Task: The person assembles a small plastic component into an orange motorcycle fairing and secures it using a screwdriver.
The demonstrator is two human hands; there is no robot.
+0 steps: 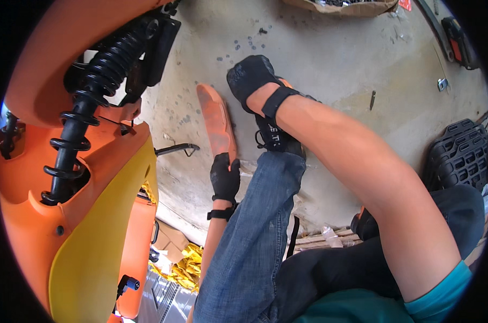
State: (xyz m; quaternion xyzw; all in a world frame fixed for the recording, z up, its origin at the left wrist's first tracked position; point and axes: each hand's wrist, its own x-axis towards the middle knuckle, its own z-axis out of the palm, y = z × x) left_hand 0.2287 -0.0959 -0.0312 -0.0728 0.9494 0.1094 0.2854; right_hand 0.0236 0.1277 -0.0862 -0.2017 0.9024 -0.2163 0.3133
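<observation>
My left hand [225, 179], in a black glove, grips the lower end of a long, curved orange plastic piece [217, 118]. The piece extends away from me above the floor, its far end rounded and its face scuffed. My right hand [251, 81], also gloved in black, is over the toe area of a dark laced shoe [276, 132]. Its back faces up and its fingers are bent out of sight, so whether it holds anything cannot be made out. A bit of orange shows beside that wrist.
On the left stands an orange and yellow vehicle body [98, 231] with a black coil-spring shock absorber [74, 132]. A cardboard box [346, 8] of small dark parts sits at the far edge. A screw [372, 100] lies on the floor; a black slotted panel [459, 153] is at right.
</observation>
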